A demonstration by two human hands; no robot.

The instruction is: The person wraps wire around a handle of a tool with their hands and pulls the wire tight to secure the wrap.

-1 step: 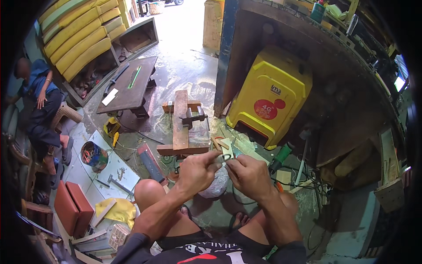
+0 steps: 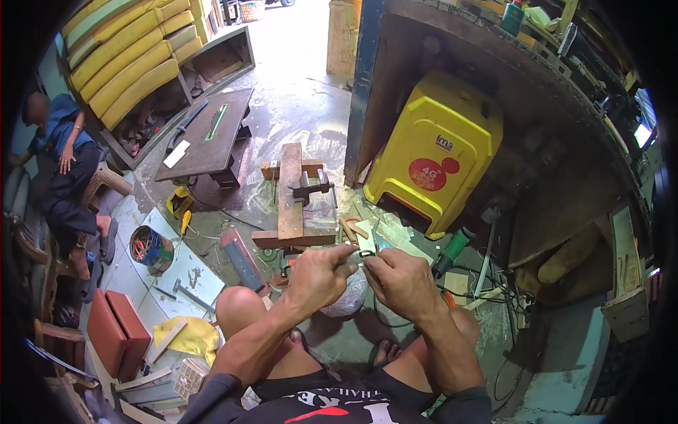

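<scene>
My left hand (image 2: 319, 277) and my right hand (image 2: 404, 281) meet above my knees with their fingertips almost touching. Between them is a small dark looped piece (image 2: 366, 253), too small to name. Thumb and forefinger of each hand are pinched together at it. Just below my fingers sits a rounded bundle wrapped in clear plastic (image 2: 344, 298), partly hidden by my hands. Pale wood scraps (image 2: 364, 232) lie just beyond my fingertips. Farther off stands a wooden stand (image 2: 290, 191) with a dark metal clamp (image 2: 312, 191) on it.
Left of me are a can of tools (image 2: 152, 251), a hammer (image 2: 191, 295) and reddish-brown blocks (image 2: 117, 331). A low dark saw table (image 2: 212, 141) stands farther away. At right are a yellow plastic stool (image 2: 441, 141) and a green power tool (image 2: 453, 251). Another person (image 2: 67, 155) sits at far left.
The small looped piece has turned slightly between my fingertips. Both hands stay in nearly the same place.
</scene>
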